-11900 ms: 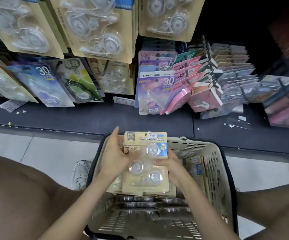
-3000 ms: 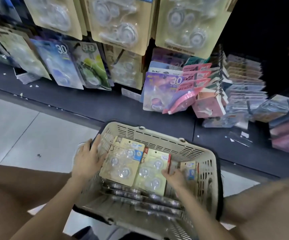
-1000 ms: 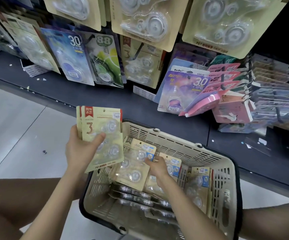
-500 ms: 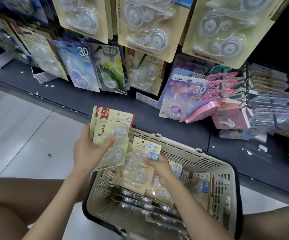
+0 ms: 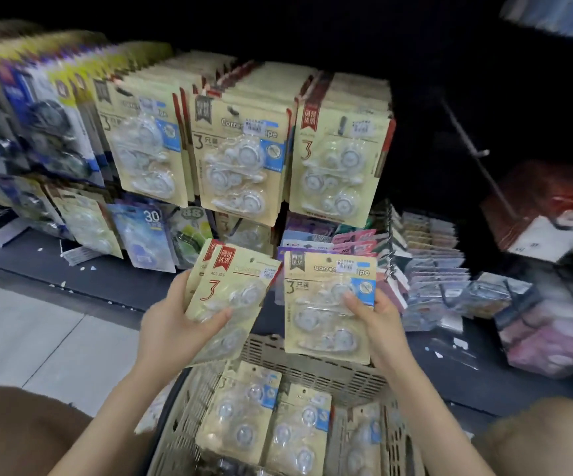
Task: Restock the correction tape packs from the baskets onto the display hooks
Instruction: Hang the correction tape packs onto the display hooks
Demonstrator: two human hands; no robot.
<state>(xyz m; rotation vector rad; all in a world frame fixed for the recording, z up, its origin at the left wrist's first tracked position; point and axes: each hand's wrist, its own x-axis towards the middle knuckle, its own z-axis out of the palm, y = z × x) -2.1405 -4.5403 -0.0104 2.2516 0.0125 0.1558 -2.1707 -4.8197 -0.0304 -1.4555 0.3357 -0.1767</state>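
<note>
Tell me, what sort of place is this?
Probably a stationery shop aisle. Carded correction tape packs hang in rows, some with price stickers, and a plastic shopping basket below holds more. The left hand and right hand each hold packs, seemingly for restocking.

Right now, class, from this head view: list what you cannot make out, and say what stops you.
All head view.
1. How many red-label packs the left hand holds: the front pack covers the rest.
2. How many packs lie in the basket: the bottom edge cuts it off.
3. Print on the far-left hanging packs: blurred.
4. Sticker on the pack in the right hand: too small.
</note>
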